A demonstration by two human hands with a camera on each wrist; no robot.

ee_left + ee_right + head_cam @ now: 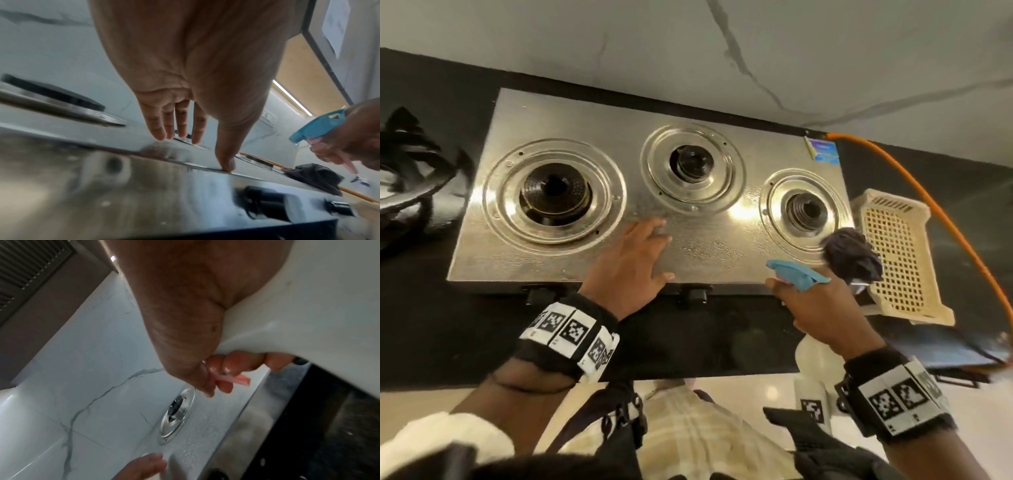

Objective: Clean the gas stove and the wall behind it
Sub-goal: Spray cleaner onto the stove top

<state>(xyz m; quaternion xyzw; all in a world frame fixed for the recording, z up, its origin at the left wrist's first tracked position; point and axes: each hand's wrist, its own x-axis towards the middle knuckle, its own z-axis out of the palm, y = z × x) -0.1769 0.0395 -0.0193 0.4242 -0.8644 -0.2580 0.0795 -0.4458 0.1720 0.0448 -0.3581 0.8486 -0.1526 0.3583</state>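
Note:
A steel three-burner gas stove [709, 246] sits on a black counter against a white marble wall [654, 51]. My left hand [631, 263] lies flat on the stove's front middle, fingers straight, thumb at the front edge [225, 164]. My right hand [822, 308] grips a white spray bottle [308, 305] with a blue nozzle [796, 272], fingers curled over its pink trigger [242, 378], nozzle aimed at the stove. Fine droplets speckle the stove top [197, 443]. A dark crumpled cloth [854, 255] rests on the stove's front right corner.
A cream perforated basket [897, 253] stands right of the stove. An orange gas hose [935, 205] curves from the stove's back right corner. Black pan supports [410, 164] lie on the counter at left. Black knobs [697, 294] line the stove's front face.

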